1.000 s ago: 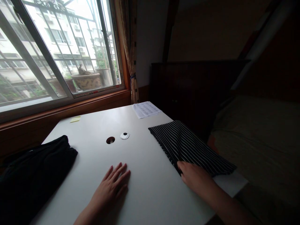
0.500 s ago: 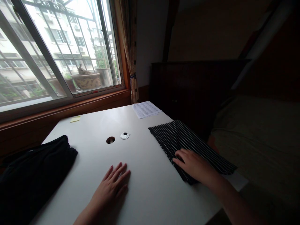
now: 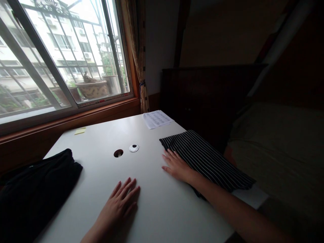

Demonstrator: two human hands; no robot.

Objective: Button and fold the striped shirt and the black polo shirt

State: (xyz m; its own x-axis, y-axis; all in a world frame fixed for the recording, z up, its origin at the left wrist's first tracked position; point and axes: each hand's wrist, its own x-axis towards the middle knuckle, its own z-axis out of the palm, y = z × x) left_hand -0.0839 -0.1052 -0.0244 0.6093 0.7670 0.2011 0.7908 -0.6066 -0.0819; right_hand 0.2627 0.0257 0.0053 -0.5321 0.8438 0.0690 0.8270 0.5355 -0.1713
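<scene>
My left hand (image 3: 121, 199) rests on the white table (image 3: 149, 216) with its fingers spread and nothing in it. At the left edge of the striped cloth (image 3: 202, 152), my right hand (image 3: 176, 165) is open, its fingers stretched toward the far left corner. The cloth is black with thin white stripes, lies flat, and looks folded. My right forearm hides part of its near edge. A black garment (image 3: 37, 189) lies in a heap on the table's left side, apart from both hands.
Beyond my hands are a round hole (image 3: 118, 153) in the tabletop and a white round cap (image 3: 134, 148). Printed papers (image 3: 158, 119) lie at the far edge, and a yellow sticky note (image 3: 80, 131) at the far left. A window (image 3: 65, 50) stands behind the table.
My right hand has moved left and away from me, from on top of the striped cloth to its left edge, and its fingers have straightened. The left hand stays in place.
</scene>
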